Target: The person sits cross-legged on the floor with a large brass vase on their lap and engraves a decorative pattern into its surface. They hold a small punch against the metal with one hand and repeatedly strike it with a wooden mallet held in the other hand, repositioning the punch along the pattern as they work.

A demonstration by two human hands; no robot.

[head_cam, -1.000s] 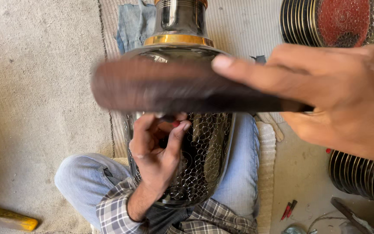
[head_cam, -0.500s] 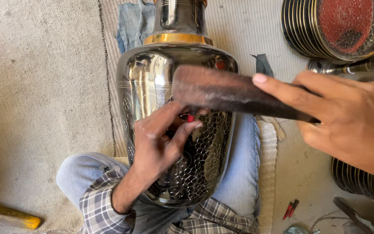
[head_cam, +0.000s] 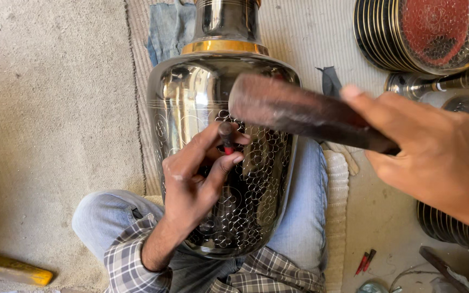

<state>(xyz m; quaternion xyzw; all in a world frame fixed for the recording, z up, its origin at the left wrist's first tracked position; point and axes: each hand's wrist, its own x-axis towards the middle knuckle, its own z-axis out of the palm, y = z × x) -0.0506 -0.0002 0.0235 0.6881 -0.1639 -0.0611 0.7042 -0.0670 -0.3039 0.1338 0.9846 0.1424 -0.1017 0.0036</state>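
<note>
A large polished silver metal vase with a gold band at its neck lies across the person's jean-clad lap, neck pointing to 12 o'clock. The left hand pinches a small red-tipped metal punch between thumb and fingers, its tip against the vase's circle-patterned belly. At 3 o'clock the right hand is wrapped tight around a dark wooden mallet, whose blurred head hovers just above the punch. Stacked dark metal plates sit at 1 o'clock.

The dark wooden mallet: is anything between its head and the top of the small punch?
Nothing visible. The dark wooden mallet in the right hand hangs beside the small punch, which the left hand holds on the silver engraved vase.
</note>
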